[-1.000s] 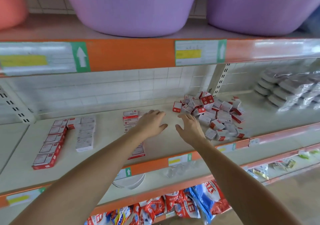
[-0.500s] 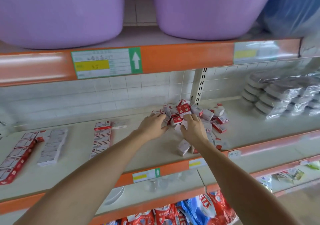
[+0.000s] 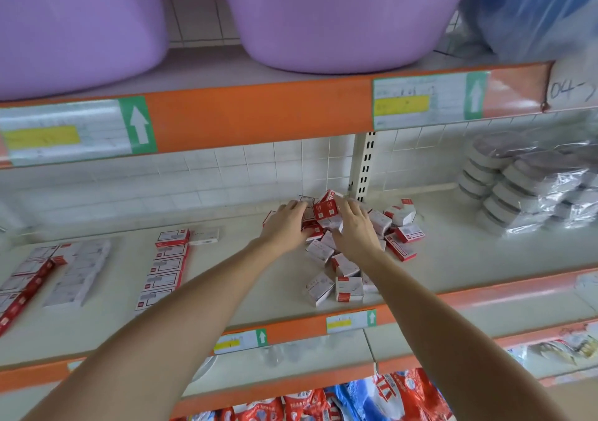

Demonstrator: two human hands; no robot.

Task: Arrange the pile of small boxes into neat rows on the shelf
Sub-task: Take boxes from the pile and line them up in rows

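Note:
A loose pile of small red-and-white boxes lies on the cream shelf, near the back wall. Both my hands are on the pile. My left hand rests on its left side with fingers stretched forward. My right hand covers its middle, fingers spread over the boxes. Between the two hands one red box stands up. Several boxes lie scattered toward the front edge. Left of the pile lie neat rows of boxes, with more rows at the far left.
Stacks of plastic-wrapped round packs stand at the right of the shelf. Purple tubs sit on the shelf above, behind an orange rail. A slotted upright stands behind the pile. Red and blue bags fill the bottom shelf.
Both hands have reached forward from the bare shelf into the pile and closed in on it from both sides. The view has swung right, shifting the rows leftward.

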